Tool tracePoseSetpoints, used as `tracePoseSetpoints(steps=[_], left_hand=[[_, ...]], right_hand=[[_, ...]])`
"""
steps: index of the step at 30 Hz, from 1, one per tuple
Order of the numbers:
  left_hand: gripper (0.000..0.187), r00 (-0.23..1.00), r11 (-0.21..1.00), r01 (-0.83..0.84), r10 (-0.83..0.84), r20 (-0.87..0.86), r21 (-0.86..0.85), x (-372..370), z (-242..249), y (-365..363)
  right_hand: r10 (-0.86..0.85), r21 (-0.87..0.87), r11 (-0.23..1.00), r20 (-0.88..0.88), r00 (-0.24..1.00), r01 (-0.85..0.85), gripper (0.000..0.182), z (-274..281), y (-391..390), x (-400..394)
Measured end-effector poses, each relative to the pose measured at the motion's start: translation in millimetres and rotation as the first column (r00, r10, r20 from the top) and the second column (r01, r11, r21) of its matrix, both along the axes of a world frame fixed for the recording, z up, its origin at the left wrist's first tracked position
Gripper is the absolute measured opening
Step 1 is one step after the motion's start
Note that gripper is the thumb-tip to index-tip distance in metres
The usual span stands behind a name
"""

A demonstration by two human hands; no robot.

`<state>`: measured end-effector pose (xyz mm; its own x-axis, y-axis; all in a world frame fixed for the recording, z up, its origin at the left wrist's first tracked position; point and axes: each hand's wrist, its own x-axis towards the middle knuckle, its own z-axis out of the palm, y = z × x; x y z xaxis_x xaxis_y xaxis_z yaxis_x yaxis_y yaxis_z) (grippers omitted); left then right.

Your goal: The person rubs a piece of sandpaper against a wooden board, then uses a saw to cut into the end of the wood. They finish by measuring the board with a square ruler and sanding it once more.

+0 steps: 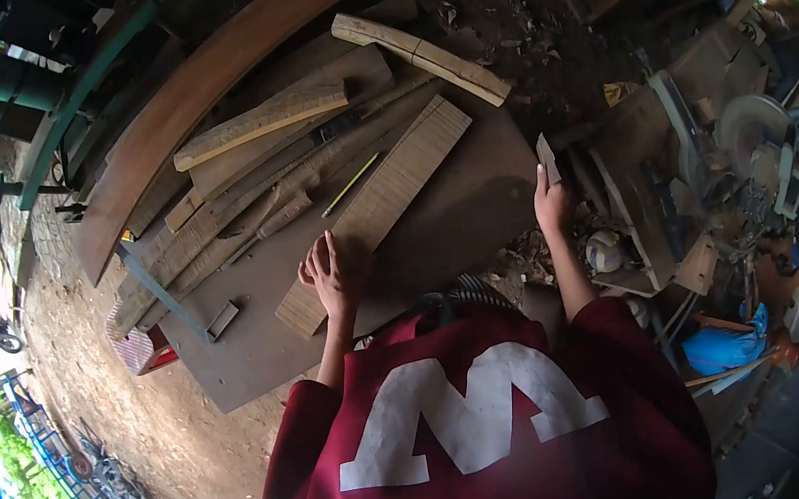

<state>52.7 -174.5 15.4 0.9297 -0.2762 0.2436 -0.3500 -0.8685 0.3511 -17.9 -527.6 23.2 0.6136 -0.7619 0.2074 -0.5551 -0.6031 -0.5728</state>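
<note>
Wood plank (376, 210) under flat open left hand (332, 276) | right hand (551, 204) pinching sandpaper (547, 158)

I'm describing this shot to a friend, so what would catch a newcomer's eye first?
First, the maroon sweatshirt with a big white M, filling the bottom. Above it, the left hand rests on a long flat board lying on a dark worktable, beside a pile of rough timber. The right hand holds up a small grey piece at the table's right edge.

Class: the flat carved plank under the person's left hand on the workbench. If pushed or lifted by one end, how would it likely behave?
The plank looks stiff, so it probably won't flex. Lying flat, it should slide, not roll. The left hand pins one end.
</note>
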Motion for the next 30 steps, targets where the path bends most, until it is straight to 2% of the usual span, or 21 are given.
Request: tracePoseSetpoints(steps=[1, 3, 4, 5, 6, 7, 9, 10, 12, 13, 15, 16, 17, 19, 20, 21, 23, 25, 26, 27, 30], left_hand=[[0.078, 1.0, 0.998, 0.006, -0.006, 0.004, -0.055, -1, 0, 2], [0.08, 1.0, 0.997, 0.018, -0.018, -0.002, -0.074, -4, 6, 9], [0.082, 0.999, 0.996, 0.037, -0.036, 0.013, -0.084, -3, 11, 9], [0.082, 1.0, 0.995, 0.011, -0.009, 0.017, -0.103, -4, 18, 12], [0.082, 1.0, 0.99, 0.027, -0.027, 0.007, -0.136, -7, 28, 17], [0.082, 0.999, 0.985, 0.044, -0.044, 0.0, -0.164, -10, 36, 23], [0.083, 1.0, 0.987, 0.022, -0.021, 0.005, -0.162, -16, 47, 36], [0.084, 1.0, 0.984, 0.015, -0.013, 0.009, -0.18, -19, 52, 43], [0.085, 1.0, 0.983, -0.005, 0.008, 0.014, -0.186, -26, 59, 59], [0.087, 0.999, 0.978, -0.001, 0.009, 0.04, -0.21, -30, 62, 66], [0.088, 0.998, 0.973, -0.006, 0.02, 0.06, -0.232, -37, 68, 79], [0.09, 0.997, 0.969, 0.005, 0.014, 0.074, -0.247, -40, 72, 84], [0.091, 0.996, 0.964, 0.015, 0.009, 0.09, -0.264, -42, 75, 89], [0.091, 0.996, 0.96, 0.011, 0.013, 0.083, -0.281, -45, 80, 96], [0.09, 0.997, 0.954, 0.021, 0.004, 0.081, -0.3, -45, 82, 99], [0.09, 0.996, 0.953, 0.01, 0.017, 0.086, -0.303, -42, 81, 101], [0.089, 0.993, 0.938, -0.001, 0.041, 0.107, -0.346, -38, 79, 101], [0.083, 0.995, 0.93, 0.001, 0.034, 0.09, -0.366, -30, 83, 101], [0.082, 0.997, 0.93, 0.021, 0.007, 0.076, -0.366, -26, 83, 102], [0.08, 0.997, 0.931, 0.047, -0.022, 0.073, -0.361, -21, 84, 103], [0.074, 0.994, 0.89, -0.023, -0.028, -0.104, -0.455, -15, 80, 101]], right_hand=[[0.044, -0.041, 0.998, 0.148, 0.988, -0.038, 0.041, 5, 8, -2], [0.048, 0.024, 0.998, 0.057, 0.997, -0.05, 0.042, 29, 35, -4], [0.004, 0.16, 0.987, 0.062, 0.998, -0.014, 0.032, 47, 59, -2], [0.099, 0.043, 0.993, 0.151, 0.983, -0.107, 0.029, 27, 61, -6], [0.136, 0.004, 0.99, 0.14, 0.981, -0.138, 0.029, 23, 71, -6], [0.182, 0.014, 0.982, 0.226, 0.957, -0.19, 0.031, 31, 86, 1], [0.26, 0.189, 0.94, 0.141, 0.955, -0.284, 0.044, 9, 97, 11], [0.28, 0.194, 0.933, 0.144, 0.949, -0.304, 0.044, 8, 102, 16], [0.409, -0.118, 0.903, -0.056, 0.911, -0.412, 0.061, 14, 117, 29], [0.368, 0.053, 0.929, -0.025, 0.93, -0.366, 0.073, 19, 124, 34], [0.331, 0.144, 0.928, 0.101, 0.938, -0.343, 0.072, 22, 125, 53], [0.267, 0.339, 0.89, 0.15, 0.952, -0.304, 0.072, 33, 128, 63], [0.102, 0.54, 0.792, 0.343, 0.934, -0.285, 0.063, 42, 136, 76], [0.14, 0.751, 0.635, 0.117, 0.983, -0.179, 0.053, 65, 126, 92], [0.064, 0.805, 0.584, 0.08, 0.995, -0.102, 0.044, 72, 130, 100], [-0.037, 0.929, 0.291, 0.252, 0.967, -0.231, 0.042, 101, 147, 107], [-0.106, 0.919, 0.248, 0.34, 0.934, -0.307, 0.04, 116, 159, 118], [-0.059, 0.871, 0.336, 0.399, 0.915, -0.358, 0.04, 142, 167, 123], [-0.067, 0.868, 0.389, 0.361, 0.93, -0.309, 0.042, 149, 165, 124], [-0.032, 0.849, 0.329, 0.448, 0.893, -0.414, 0.042, 166, 170, 124], [0.096, 0.816, 0.314, 0.481, 0.871, -0.485, 0.042, 186, 175, 122]])
